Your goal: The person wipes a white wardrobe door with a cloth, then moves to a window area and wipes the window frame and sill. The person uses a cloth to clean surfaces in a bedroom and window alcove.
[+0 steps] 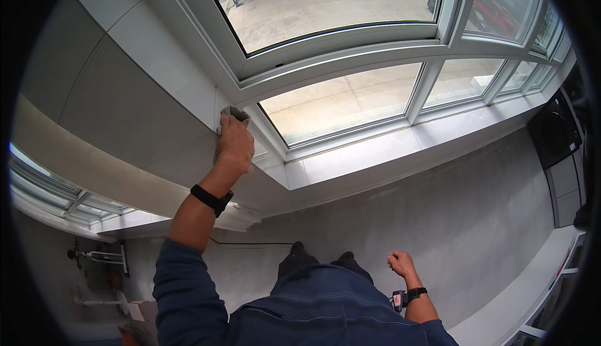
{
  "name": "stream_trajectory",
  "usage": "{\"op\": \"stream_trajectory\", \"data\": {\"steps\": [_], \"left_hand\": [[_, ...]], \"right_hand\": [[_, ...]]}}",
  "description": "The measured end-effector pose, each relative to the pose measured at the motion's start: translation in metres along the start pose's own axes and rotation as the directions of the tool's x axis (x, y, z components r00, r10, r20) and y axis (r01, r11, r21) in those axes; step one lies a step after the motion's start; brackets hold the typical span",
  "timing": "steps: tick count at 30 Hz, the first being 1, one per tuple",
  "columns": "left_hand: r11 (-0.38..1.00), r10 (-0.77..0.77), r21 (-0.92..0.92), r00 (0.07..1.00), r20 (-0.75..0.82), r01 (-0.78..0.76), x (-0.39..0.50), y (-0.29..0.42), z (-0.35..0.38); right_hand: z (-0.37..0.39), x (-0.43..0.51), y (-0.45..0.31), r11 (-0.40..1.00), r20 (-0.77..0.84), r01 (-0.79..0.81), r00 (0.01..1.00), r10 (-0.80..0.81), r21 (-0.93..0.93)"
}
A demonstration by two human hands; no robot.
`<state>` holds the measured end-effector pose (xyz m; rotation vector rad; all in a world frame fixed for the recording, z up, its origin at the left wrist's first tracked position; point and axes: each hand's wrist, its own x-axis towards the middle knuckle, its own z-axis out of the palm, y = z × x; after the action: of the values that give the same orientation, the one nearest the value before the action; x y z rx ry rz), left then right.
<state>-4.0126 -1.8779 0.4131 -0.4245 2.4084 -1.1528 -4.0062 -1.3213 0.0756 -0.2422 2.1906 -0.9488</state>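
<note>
My left hand (236,144) presses a grey cloth (235,113) against the narrow tiled side of the window recess (188,69). The cloth bunches past my fingertips, and part of it is hidden under the palm. Just to the right of that hand stands the white window frame (270,125), with the tiled sill (361,153) lower down. My right hand (401,264) hangs low beside my body, its fingers loosely curled, with nothing visible in it. Each wrist wears a black band, and a small device (398,300) sits next to the right one.
Grey floor (422,214) spreads below the sill. A black loudspeaker (554,128) stands at the far right. A thin dark cable (256,243) runs along the floor near my feet. Metal-framed equipment (103,255) and a cardboard box (141,311) are at lower left, behind the wall's edge.
</note>
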Motion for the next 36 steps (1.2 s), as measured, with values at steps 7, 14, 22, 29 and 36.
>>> {"op": "stream_trajectory", "data": {"steps": [7, 14, 22, 29, 36], "left_hand": [[0.994, -0.045, 0.095, 0.995, -0.086, 0.053, -0.005, -0.004, 0.001], [0.971, 0.229, -0.054, 0.973, -0.037, -0.231, 0.023, 0.108, 0.097], [0.723, 0.392, -0.61, 0.92, -0.023, -0.323, 0.077, 0.167, 0.106], [0.33, -0.834, -0.871, 0.32, -0.449, -0.363, 0.107, 0.056, -0.032], [0.468, -0.839, -0.844, 0.168, -0.517, -0.263, 0.149, 0.019, -0.043]], "right_hand": [[-0.005, -0.018, 0.021, 0.996, -0.051, -0.067, 0.996, 0.07, 0.064], [-0.013, -0.04, 0.032, 0.97, -0.097, -0.206, 0.971, 0.219, 0.125], [-0.016, -0.06, 0.04, 0.947, -0.142, -0.231, 0.953, 0.266, 0.224], [-0.044, -0.036, 0.024, 0.905, -0.169, -0.352, 0.903, 0.395, 0.237], [-0.072, 0.0, -0.016, 0.929, -0.307, -0.237, 0.895, 0.322, 0.283]]}}
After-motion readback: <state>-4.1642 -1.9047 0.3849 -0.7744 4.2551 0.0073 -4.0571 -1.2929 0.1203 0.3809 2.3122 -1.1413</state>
